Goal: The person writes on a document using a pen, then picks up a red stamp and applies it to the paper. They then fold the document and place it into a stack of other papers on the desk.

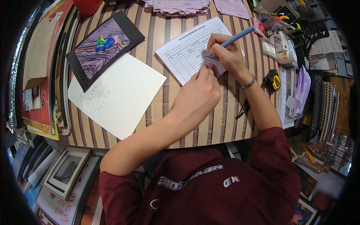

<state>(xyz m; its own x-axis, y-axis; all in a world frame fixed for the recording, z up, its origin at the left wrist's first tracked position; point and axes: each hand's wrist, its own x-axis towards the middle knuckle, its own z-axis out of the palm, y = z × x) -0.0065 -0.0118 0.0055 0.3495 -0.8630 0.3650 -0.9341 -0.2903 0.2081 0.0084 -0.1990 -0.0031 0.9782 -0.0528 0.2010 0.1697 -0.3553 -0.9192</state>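
Right hand [228, 56]: fingers gripping pen [240, 36], butt toward two o'clock. Left hand [202, 87]: fingers bent, resting on form [183, 62], itself near twelve-thirty. Table [210, 131]: striped wood. Picture frame [66, 170]: eight o'clock, beyond table edge.

Print on pad [187, 52], shirt [210, 187]; numbers on cream sheet [127, 95]; letters on panel [50, 202].

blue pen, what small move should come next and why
Probably a short stroke with the blue pen: the right hand holds its tip at the form beside handwriting, the left hand rests near its lower edge, and ruled rows look blank.
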